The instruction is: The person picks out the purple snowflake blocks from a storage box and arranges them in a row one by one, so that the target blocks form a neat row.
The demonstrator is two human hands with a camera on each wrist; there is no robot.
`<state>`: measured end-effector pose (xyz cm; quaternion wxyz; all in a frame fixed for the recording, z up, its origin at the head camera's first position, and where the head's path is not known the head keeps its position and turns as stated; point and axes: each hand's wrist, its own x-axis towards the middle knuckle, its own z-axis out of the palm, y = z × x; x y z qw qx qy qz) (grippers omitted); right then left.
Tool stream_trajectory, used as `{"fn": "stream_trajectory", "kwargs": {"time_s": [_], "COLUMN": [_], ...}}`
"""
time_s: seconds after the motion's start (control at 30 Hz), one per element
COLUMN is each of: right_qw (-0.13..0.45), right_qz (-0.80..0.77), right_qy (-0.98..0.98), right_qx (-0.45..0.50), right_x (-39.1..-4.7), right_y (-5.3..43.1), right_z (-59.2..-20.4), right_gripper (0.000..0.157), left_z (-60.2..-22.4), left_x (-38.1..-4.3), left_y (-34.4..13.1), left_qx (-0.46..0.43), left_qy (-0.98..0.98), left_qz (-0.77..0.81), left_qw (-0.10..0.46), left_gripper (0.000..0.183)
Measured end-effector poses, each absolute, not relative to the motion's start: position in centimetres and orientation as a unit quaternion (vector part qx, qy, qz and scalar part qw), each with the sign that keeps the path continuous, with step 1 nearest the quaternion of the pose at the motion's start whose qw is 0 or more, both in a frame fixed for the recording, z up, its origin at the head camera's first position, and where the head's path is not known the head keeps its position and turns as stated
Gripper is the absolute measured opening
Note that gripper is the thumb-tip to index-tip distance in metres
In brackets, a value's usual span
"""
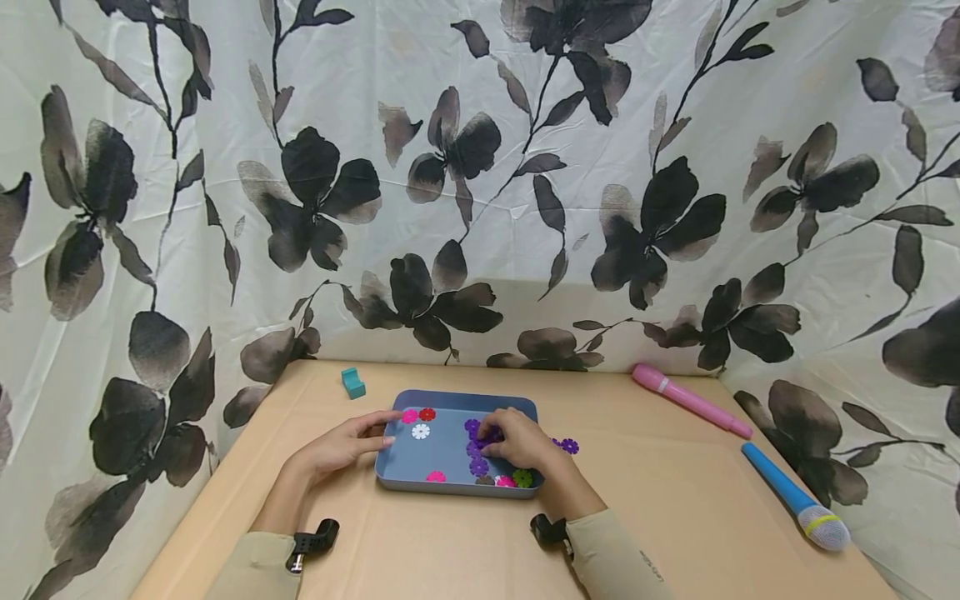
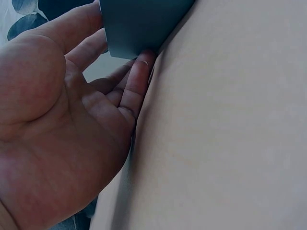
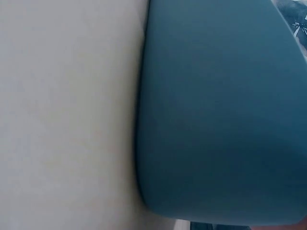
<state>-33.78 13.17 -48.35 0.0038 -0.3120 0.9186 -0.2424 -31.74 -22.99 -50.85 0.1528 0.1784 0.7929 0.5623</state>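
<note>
A blue-grey tray (image 1: 442, 490) lies on the table, holding flower-shaped plastic discs. My left hand (image 1: 341, 446) holds the tray's left edge, fingertips and thumb at the rim; in the left wrist view the little finger touches the tray's underside corner. Inside the tray on the right, my right hand (image 1: 517, 437) has its fingers curled down among purple discs (image 1: 478, 465) and pinches at one, partly hidden by the fingers. Near the left hand are a pink disc (image 1: 409, 416), a red disc (image 1: 427, 414) and a white disc (image 1: 421, 432). The right wrist view shows mostly the tray's outer wall (image 3: 220, 110).
More discs, including a green one (image 1: 522, 477) and a pink one (image 1: 436, 477), lie along the tray's near side. Purple discs (image 1: 570, 446) sit outside, right of the tray. A teal block (image 1: 352, 383) stands back left; pink (image 1: 690, 400) and blue (image 1: 795, 496) toy microphones lie right.
</note>
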Motion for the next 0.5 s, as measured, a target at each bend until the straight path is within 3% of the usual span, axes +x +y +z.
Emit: {"fn": "stream_trajectory", "kwargs": {"time_s": [0.5], "right_qw": [0.005], "right_qz": [-0.3], "right_qy": [0.902], "right_qx": [-0.31], "right_x": [-33.72], "right_y": [13.85], "right_z": [-47.94], "right_gripper": [0.015], "left_z": [-50.9], "left_x": [-31.79], "left_y": [-23.0], "left_qx": [0.187], "left_qy": [0.792], "left_qz": [0.562], "left_qw": [0.151], "left_gripper": [0.064]}}
